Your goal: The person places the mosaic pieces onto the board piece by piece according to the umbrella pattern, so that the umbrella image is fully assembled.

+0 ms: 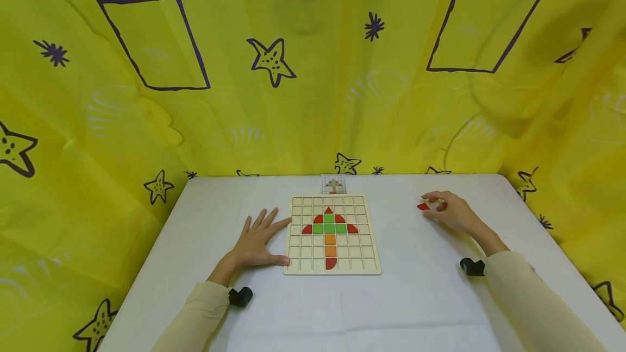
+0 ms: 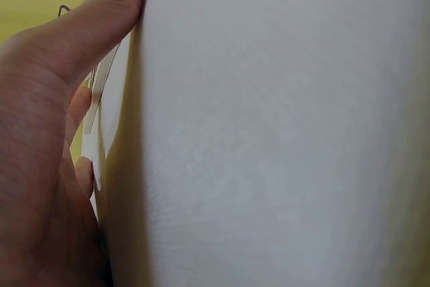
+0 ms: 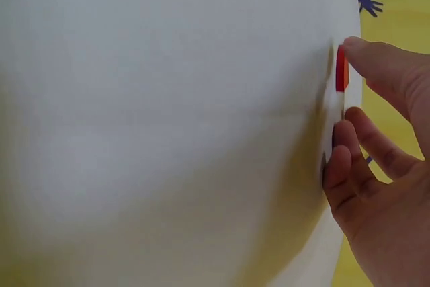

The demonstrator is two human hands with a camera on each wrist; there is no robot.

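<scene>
A square pale wooden grid board (image 1: 303, 268) lies on the white table, with red, green and orange flat pieces set in its cells as an arrow or tree shape. My left hand (image 1: 256, 243) is spread at the board's left side, thumb and index fingertip touching its edge. In the left wrist view the thumb (image 2: 101, 21) reaches the board's rim. Off to the right of the board, my right hand (image 1: 452, 212) pinches a small red piece (image 1: 423, 207) between thumb and curled fingers. The right wrist view shows the thumb tip against that red piece (image 3: 340, 68), close over the table.
Just behind the board sits a small pattern card (image 1: 333, 184) with a similar coloured figure on a grid. The white table (image 1: 401, 308) ends at a yellow curtain (image 1: 313, 113) with dark star drawings. Black wrist devices (image 1: 240, 296) sit at both cuffs.
</scene>
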